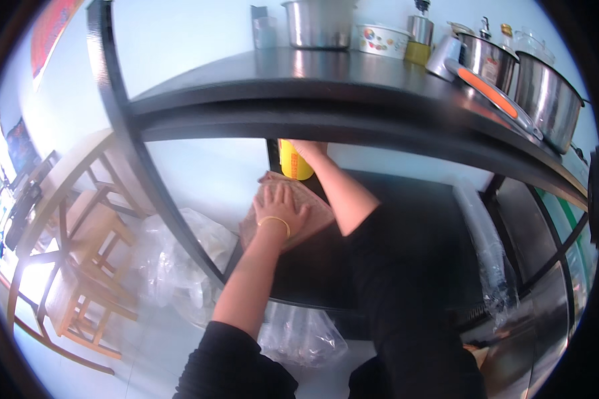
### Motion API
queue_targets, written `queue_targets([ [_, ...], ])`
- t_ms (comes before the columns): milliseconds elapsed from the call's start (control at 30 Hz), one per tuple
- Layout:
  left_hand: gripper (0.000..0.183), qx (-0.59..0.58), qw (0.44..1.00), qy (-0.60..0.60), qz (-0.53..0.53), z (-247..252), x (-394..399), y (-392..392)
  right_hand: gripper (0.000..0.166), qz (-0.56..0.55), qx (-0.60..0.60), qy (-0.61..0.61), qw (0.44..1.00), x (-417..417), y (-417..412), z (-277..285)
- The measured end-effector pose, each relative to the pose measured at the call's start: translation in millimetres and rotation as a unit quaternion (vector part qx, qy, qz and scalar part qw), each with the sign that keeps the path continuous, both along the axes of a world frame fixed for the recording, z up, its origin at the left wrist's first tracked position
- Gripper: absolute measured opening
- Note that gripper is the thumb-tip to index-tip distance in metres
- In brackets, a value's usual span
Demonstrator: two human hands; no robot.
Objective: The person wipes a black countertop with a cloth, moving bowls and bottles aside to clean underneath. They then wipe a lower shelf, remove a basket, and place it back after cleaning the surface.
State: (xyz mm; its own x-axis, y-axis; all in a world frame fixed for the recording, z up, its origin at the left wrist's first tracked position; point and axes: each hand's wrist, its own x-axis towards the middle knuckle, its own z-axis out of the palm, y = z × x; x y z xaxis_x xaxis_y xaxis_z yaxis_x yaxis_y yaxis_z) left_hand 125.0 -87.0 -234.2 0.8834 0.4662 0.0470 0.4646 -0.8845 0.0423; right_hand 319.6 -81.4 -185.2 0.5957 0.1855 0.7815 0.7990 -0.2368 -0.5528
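My left hand [279, 212] lies flat with its fingers spread on a brownish-pink cloth [312, 212]. The cloth rests at the left end of a black lower shelf [404, 209]. Farther back, my right hand [312, 148] grips a yellow container [295, 164] with orange writing on its side. The upper shelf's front edge hides the container's top and part of that hand. The container's base appears just behind the cloth; whether it touches the shelf I cannot tell.
A black upper shelf [299, 90] carries steel pots [549, 99], a patterned bowl [383, 41] and an orange-handled pan [494, 95]. A plastic-wrapped roll [484, 249] lies at right. Clear plastic bags [184, 259] stand at left, near wooden chairs [92, 234]. Another bag [302, 336] sits below.
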Motion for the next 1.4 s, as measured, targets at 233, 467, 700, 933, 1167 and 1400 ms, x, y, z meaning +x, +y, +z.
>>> queue_targets([
  [233,0.077,-0.001,1.0,-0.005,0.026,-5,32,24,0.057,0.165,-0.062,0.212,0.961,-43,-217,48],
  [467,0.065,-0.028,0.999,-0.016,-0.026,4,93,-8,0.079,0.03,0.103,0.163,0.981,-35,-330,3],
  [700,0.059,-0.019,0.981,-0.003,-0.195,-4,145,-66,0.077,0.03,0.109,0.172,0.979,-32,-319,-9],
  [933,0.056,-0.008,0.978,-0.002,-0.206,3,134,-10,0.078,0.047,0.117,0.179,0.976,-39,-317,-3],
  [1167,0.062,-0.031,0.996,-0.023,-0.078,-19,114,88,0.076,0.048,0.116,0.113,0.986,-17,-330,-19],
  [1400,0.065,0.0,0.999,-0.022,0.031,-11,82,72,0.075,0.067,0.1,0.098,0.988,-9,-326,-20],
])
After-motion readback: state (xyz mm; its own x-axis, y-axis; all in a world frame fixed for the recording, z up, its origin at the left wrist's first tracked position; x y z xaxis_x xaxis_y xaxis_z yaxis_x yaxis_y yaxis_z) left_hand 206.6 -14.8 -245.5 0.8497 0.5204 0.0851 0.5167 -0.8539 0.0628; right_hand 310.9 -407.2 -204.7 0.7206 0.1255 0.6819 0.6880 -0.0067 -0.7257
